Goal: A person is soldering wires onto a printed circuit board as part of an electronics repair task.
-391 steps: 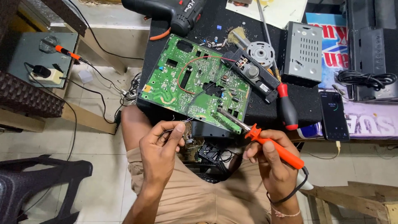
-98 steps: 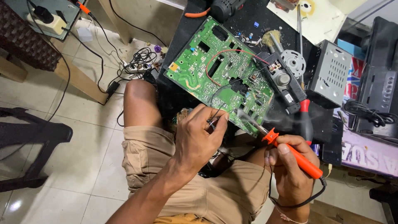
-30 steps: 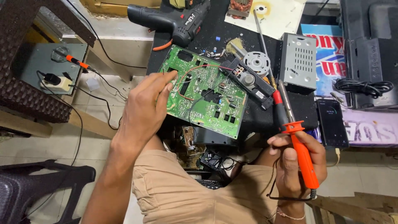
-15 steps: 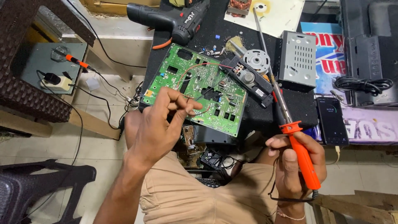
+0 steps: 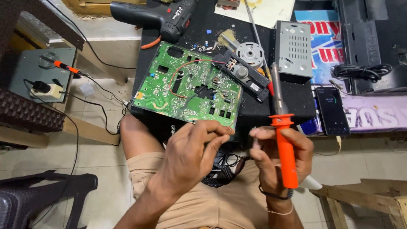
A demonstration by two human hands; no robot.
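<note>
Right hand (image 5: 275,159) grips one orange-handled soldering iron (image 5: 283,142), tip up, just right of the single green rectangular circuit board (image 5: 186,87). Left hand (image 5: 190,154) hovers below the board's near edge, fingertips pinched together; on what, I cannot tell.

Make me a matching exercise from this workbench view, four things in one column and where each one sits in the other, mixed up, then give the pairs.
Things:
1. soldering iron
2. circuit board
3. cordless drill
4. phone

Places:
A. lying at the top of the black bench, above the board
B. flat on the bench, right of the right hand
C. gripped upright in the right hand
D. on the bench edge, just above the left hand

Pairs: 1-C, 2-D, 3-A, 4-B
</note>
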